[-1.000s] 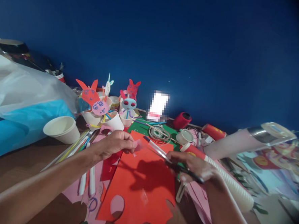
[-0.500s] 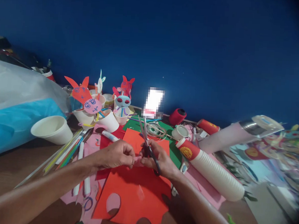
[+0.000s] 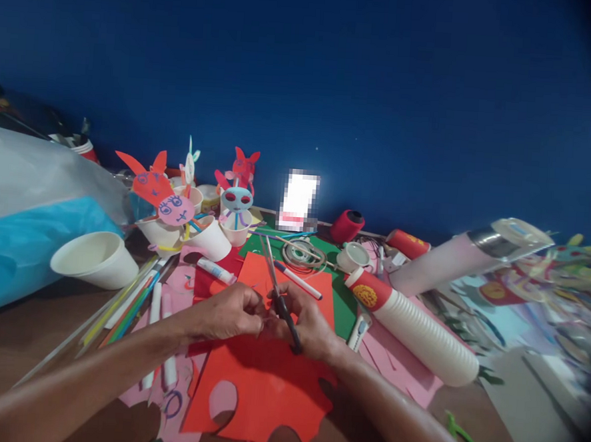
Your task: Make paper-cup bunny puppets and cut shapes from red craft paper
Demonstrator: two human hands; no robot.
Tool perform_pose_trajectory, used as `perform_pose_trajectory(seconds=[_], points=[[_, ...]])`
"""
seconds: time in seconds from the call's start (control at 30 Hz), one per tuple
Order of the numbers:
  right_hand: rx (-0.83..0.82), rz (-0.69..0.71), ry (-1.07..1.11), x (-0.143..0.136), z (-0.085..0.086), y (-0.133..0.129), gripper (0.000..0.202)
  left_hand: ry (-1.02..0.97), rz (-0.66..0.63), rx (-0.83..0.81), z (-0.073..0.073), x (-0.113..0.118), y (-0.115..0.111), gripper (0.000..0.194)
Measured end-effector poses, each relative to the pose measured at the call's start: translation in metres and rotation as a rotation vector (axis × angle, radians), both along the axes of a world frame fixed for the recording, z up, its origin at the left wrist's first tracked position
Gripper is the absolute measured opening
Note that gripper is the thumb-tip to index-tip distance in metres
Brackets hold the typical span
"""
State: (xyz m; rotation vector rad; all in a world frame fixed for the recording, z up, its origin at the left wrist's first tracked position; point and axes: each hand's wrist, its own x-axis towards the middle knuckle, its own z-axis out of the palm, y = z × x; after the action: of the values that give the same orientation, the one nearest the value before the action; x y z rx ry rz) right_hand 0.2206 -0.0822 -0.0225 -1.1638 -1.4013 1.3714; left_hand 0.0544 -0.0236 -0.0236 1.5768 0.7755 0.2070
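My left hand [image 3: 230, 312] is closed, thumb and fingers pinched on a small piece of pink paper [image 3: 269, 318] mostly hidden between both hands. My right hand [image 3: 310, 323] is wrapped round the scissors [image 3: 284, 308], whose blades point up and away to the left. Its fingertips also meet the pink paper. Below both hands lies an orange paper sheet [image 3: 269, 399] with scalloped cut-outs along its near edge. A pink paper oval [image 3: 223, 397] rests on it. Beyond my right hand is a white marker [image 3: 299, 280].
Paper cups with animal-face puppets [image 3: 176, 210] stand at the back left, near a tilted white cup [image 3: 95, 259]. To the right lie a cup stack [image 3: 418, 335], a utility knife [image 3: 359, 331] and a red thread spool [image 3: 346, 226]. A lit, pixelated screen [image 3: 299, 198] stands behind.
The scissors have tipped further left, and my right hand has shifted slightly left and down. The pink paper shows less between my fingers. The white marker has come into sight.
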Motion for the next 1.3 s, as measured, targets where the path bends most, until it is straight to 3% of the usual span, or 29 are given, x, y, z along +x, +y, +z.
perform_pose_trajectory(seconds=[0.27, 0.43, 0.67, 0.87, 1.1, 1.3], points=[[0.018, -0.158, 0.144, 0.002, -0.006, 0.004, 0.035, -0.075, 0.077, -0.160, 0.024, 0.000, 0.003, 0.015], [0.020, -0.241, 0.272, 0.001, -0.007, 0.007, 0.038, -0.156, 0.166, -0.230, 0.020, 0.006, -0.002, 0.012], [0.030, -0.330, 0.301, -0.005, 0.002, 0.006, 0.038, -0.179, 0.340, -0.169, 0.012, 0.014, -0.012, 0.014], [0.050, -0.294, 0.296, -0.007, -0.006, 0.005, 0.037, -0.196, 0.411, -0.188, 0.006, 0.018, -0.014, 0.014], [0.091, -0.270, 0.198, 0.003, -0.004, 0.007, 0.034, -0.237, 0.600, -0.244, 0.018, 0.014, -0.007, 0.011], [0.053, -0.023, 0.087, 0.010, -0.001, 0.002, 0.035, -0.394, 0.782, -0.263, 0.018, 0.006, 0.012, 0.008]])
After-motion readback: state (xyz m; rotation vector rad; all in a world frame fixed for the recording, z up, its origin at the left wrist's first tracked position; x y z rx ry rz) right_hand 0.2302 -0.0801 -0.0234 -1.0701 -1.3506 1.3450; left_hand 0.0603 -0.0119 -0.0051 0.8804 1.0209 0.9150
